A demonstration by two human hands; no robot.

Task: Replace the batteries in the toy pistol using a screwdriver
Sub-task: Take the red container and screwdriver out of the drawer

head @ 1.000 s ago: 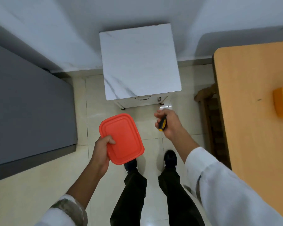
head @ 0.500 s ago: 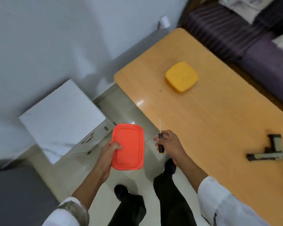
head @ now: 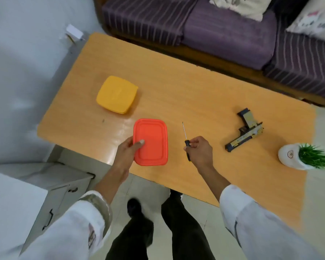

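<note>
Fingers [head: 192, 147] of the right hand [head: 200, 153] are curled tight around the black handle of a thin-shafted screwdriver [head: 186, 142], tip pointing away. Left hand [head: 127, 154] pinches the near-left edge of a red rectangular plastic container [head: 151, 141], thumb on top, over the orange wooden table [head: 186, 91]. Well to the right lies the grey-and-gold toy pistol [head: 245, 131], flat on the table, near a white potted plant [head: 306, 156]. A yellow plastic container [head: 116, 96] sits farther left.
</note>
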